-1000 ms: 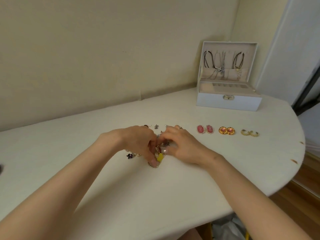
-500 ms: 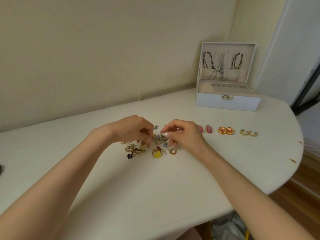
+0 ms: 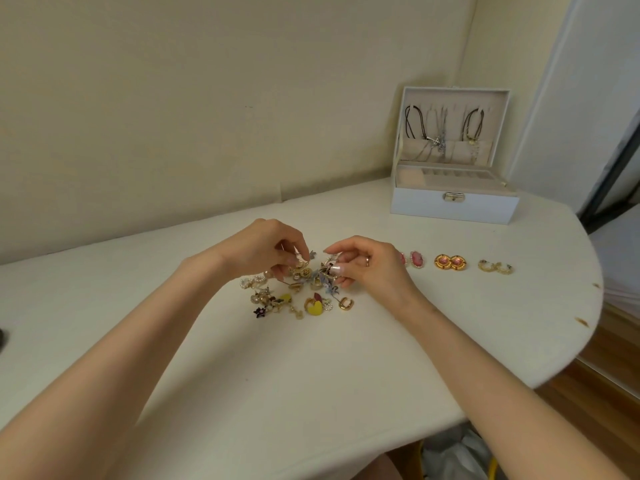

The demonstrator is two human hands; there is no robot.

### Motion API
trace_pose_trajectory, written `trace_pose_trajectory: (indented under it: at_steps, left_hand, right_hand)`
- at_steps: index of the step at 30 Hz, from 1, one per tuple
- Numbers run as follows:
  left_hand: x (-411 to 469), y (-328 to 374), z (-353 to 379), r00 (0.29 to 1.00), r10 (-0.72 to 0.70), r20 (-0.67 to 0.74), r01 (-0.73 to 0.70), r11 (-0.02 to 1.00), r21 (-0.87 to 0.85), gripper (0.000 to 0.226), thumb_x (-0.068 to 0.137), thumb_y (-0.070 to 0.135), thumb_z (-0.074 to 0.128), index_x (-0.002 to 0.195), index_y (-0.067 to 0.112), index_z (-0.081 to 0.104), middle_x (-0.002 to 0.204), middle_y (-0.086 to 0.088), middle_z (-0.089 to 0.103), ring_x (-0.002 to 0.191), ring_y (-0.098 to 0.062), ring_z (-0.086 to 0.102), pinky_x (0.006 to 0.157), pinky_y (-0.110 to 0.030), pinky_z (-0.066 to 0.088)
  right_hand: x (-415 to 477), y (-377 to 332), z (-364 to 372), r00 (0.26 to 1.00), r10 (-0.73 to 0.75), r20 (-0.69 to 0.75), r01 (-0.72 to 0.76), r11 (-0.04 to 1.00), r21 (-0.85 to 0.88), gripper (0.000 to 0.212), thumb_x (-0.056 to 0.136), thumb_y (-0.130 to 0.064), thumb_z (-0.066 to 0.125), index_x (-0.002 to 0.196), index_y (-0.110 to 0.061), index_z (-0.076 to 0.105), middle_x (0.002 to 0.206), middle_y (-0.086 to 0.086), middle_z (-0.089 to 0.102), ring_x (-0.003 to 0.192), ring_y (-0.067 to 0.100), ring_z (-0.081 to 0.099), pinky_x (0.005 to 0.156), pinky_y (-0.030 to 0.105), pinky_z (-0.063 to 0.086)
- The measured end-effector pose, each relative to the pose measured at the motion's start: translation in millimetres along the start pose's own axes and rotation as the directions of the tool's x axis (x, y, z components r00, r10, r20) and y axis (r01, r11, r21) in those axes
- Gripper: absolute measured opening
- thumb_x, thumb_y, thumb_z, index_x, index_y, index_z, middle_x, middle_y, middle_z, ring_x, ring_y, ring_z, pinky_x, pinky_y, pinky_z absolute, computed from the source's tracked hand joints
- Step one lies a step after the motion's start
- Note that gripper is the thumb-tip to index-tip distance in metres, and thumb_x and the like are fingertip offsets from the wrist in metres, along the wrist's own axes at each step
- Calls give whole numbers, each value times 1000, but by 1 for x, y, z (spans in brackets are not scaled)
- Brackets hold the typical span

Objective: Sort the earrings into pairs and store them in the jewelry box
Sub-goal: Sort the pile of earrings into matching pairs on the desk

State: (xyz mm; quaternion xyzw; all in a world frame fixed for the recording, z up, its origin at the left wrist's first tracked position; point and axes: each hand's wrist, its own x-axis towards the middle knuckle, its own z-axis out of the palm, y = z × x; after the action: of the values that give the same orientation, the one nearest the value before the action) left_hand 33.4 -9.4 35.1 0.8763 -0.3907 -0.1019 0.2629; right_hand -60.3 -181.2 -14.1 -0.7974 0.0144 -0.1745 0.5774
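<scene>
Earrings (image 3: pixel 313 306) heaped just under my fingertips (image 3: pixel 335 270), left hand (image 3: pixel 263 249) pinching a gold one (image 3: pixel 302 265), right hand (image 3: pixel 370 266) pinching a blue flower earring (image 3: pixel 323 280), sorted pairs (image 3: pixel 450 262) beside my right knuckles

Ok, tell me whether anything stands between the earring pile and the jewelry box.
Nothing visible does. The table between the earring pile and the open jewelry box is bare; the three sorted pairs lie off that line.
</scene>
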Motion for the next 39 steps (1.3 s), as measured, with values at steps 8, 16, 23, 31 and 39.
trace_pose_trajectory:
  at_steps: [8, 16, 23, 31, 39]
  left_hand:
    - [8, 29, 26, 979, 182, -92, -173, 980, 95, 9, 81, 13, 66, 84, 21, 64, 81, 7, 68, 75, -11, 63, 71, -25, 48]
    - [49, 60, 80, 954, 296, -39, -291, 952, 96, 16, 80, 2, 61, 93, 8, 67, 83, 1, 63, 75, -11, 55, 78, -25, 47]
    - [64, 61, 100, 960, 269, -74, -263, 961, 85, 21, 78, 5, 64, 98, 10, 63, 97, -5, 64, 88, -21, 62, 82, -34, 49]
    - [54, 49, 100, 968, 249, -33, -239, 954, 183, 29, 80, 27, 70, 106, 17, 62, 105, 0, 55, 92, -16, 57, 82, -30, 46]
    - [63, 55, 105, 962, 259, -86, -238, 949, 205, 27, 84, 22, 66, 108, 14, 60, 107, -2, 56, 97, -19, 55, 81, -30, 45]
  right_hand:
    - [-5, -5, -38, 983, 31, -179, -80, 960, -268, 18, 75, 2, 71, 72, -16, 72, 64, 5, 62, 50, 13, 60, 54, 21, 53]
    - [-22, 12, -75, 971, 113, -211, -203, 854, -480, 18, 68, 5, 73, 71, -12, 74, 67, -9, 67, 81, 14, 63, 60, 3, 39]
    - [-21, 24, -87, 978, 107, -179, -190, 809, -557, 19, 70, -2, 76, 85, -14, 76, 70, -7, 60, 68, -7, 51, 64, -2, 34]
    - [-32, 28, -95, 988, 129, -79, -149, 730, -667, 30, 68, -30, 82, 95, -26, 71, 90, -1, 57, 88, 11, 53, 82, 28, 45]
    - [-26, 28, -95, 977, 132, -170, -213, 719, -662, 26, 74, -22, 77, 99, -22, 71, 91, 2, 55, 88, 17, 55, 82, 29, 45]
